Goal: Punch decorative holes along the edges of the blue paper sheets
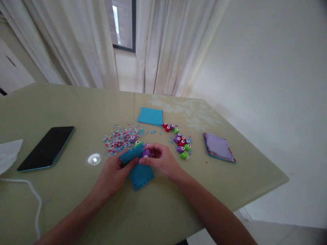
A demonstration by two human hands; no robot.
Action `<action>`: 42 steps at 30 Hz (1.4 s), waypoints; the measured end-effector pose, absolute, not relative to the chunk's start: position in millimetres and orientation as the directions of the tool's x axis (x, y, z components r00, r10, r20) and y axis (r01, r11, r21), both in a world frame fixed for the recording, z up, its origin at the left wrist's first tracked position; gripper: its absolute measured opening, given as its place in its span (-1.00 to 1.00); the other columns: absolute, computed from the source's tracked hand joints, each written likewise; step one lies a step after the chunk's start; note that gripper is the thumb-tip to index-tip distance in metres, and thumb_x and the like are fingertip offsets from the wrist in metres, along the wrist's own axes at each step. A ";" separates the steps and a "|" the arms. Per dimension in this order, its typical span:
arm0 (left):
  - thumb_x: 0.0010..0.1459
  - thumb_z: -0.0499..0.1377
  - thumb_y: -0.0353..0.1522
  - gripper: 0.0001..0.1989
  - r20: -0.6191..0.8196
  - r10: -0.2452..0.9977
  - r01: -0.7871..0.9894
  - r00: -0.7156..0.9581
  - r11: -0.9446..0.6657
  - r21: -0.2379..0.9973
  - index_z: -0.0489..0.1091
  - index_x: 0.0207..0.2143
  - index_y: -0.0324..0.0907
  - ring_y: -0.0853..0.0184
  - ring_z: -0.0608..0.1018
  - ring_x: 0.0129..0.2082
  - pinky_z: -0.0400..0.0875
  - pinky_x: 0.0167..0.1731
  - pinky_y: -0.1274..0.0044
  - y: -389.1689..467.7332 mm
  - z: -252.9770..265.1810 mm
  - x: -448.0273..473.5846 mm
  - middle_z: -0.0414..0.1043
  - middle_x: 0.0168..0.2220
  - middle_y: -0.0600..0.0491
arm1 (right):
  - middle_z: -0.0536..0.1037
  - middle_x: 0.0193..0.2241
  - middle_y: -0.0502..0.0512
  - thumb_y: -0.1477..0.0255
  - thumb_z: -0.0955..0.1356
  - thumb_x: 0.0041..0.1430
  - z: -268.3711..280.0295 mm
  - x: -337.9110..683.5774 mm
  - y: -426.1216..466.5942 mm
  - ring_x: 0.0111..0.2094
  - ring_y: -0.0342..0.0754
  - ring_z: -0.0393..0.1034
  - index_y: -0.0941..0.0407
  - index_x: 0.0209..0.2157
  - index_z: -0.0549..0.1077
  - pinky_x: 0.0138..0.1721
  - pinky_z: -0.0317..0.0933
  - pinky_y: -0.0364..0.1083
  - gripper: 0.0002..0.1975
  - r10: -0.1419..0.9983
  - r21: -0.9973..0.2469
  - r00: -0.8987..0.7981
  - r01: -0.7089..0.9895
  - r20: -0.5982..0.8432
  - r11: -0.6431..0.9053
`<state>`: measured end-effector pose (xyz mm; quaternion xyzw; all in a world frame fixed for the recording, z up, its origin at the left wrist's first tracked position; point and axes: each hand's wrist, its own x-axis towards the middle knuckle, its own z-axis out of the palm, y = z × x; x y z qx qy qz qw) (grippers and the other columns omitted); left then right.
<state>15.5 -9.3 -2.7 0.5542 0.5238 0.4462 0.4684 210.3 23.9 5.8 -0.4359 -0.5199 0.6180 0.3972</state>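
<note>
My left hand (111, 175) is closed on a blue card (141, 177) that bends upward at its far part. Small holes run along the card's edges. In the fingers of my right hand (166, 160) is a small purple paper punch (146, 153), held at the card's right edge. My fingers partly hide the punch, so I cannot tell whether its jaw is on the card. Beyond the card lie another purple punch (133, 139) and a green punch (137, 143). A heap of tiny coloured paper bits (119, 140) spreads beside them.
Several red, purple and green punches (181, 143) lie right of my hands. A stack of blue cards (150, 116) sits farther back, and hole-edged cards (219, 147) are stacked at the right. A dark tablet (47, 148), white paper (9, 154) and white cable (38, 204) occupy the left.
</note>
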 end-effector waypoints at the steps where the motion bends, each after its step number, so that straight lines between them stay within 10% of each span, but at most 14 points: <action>1: 0.19 0.37 -0.11 -0.63 0.004 0.998 0.162 0.055 -0.013 0.987 0.66 -0.06 -0.13 0.11 0.71 -0.25 0.61 -0.28 0.45 -9.4 -3.3 15.3 0.72 -0.27 0.05 | 0.59 -0.37 -0.04 0.24 0.72 -0.31 6.2 209.6 23.9 -0.36 -0.12 0.41 0.12 -0.24 0.61 -0.30 0.30 -0.14 -0.44 0.945 -0.986 -0.300 -0.053 -0.132 -0.155; 42: 0.20 0.36 -0.11 -0.65 0.038 0.997 0.268 0.064 -0.054 0.962 0.66 -0.04 -0.07 0.14 0.71 -0.26 0.61 -0.31 0.45 -9.3 -4.4 12.1 0.74 -0.21 0.08 | 0.57 -0.38 -0.07 0.21 0.72 -0.29 -6.2 204.0 24.7 -0.35 -0.10 0.42 0.08 -0.28 0.53 -0.25 0.27 -0.11 -0.45 0.930 -0.970 -0.341 -0.141 -0.140 -0.198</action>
